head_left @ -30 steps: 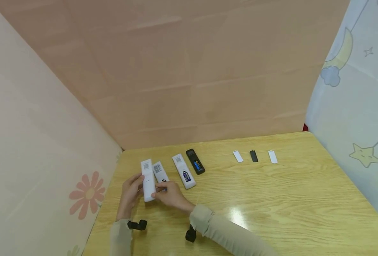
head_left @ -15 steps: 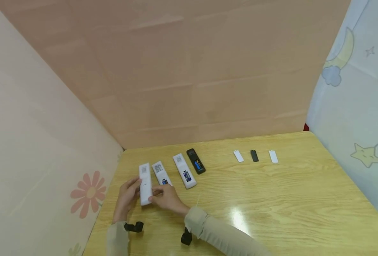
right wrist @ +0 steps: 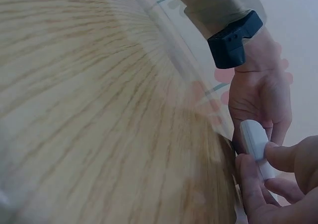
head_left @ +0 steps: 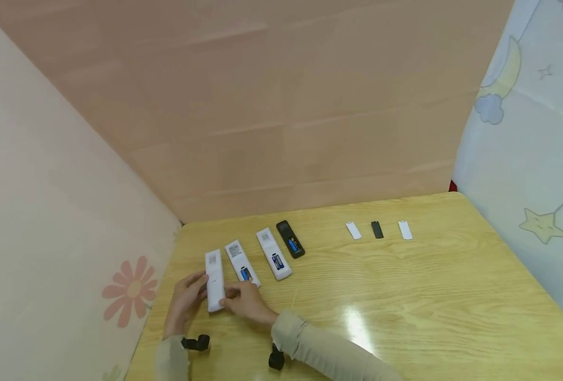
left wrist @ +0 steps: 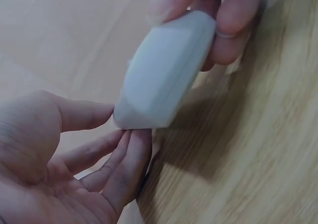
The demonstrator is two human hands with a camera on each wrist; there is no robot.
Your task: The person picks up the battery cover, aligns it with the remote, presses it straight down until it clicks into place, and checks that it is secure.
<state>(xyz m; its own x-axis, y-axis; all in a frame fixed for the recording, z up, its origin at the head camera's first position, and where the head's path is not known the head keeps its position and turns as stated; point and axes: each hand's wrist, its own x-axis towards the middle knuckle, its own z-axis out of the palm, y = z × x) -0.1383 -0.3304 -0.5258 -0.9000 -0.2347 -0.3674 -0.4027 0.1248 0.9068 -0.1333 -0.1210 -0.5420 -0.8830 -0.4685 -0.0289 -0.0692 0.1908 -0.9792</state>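
A white remote control (head_left: 215,283) is held tilted just above the left of the table, its labelled back facing up and no batteries showing. My left hand (head_left: 187,297) pinches its left edge between thumb and fingers, as the left wrist view shows up close. At its near right corner, my right hand (head_left: 248,302) grips it with thumb and fingers. Beside it lies a smaller white remote (head_left: 237,255) with batteries exposed; the right hand partly covers its near end. Further right are another white remote (head_left: 268,244) and a black remote (head_left: 286,233), both with batteries exposed.
On the wooden table (head_left: 405,296), near its back edge, lie a white battery cover (head_left: 354,230), a black cover (head_left: 377,229) and another white cover (head_left: 405,230). A flower-patterned wall sheet (head_left: 71,222) closes off the left side; a brown sheet (head_left: 281,116) rises behind.
Both hands have brought the held remote slightly toward the table's near side and left. More of the smaller white remote, including its batteries, now shows. The other remotes and covers have stayed put.
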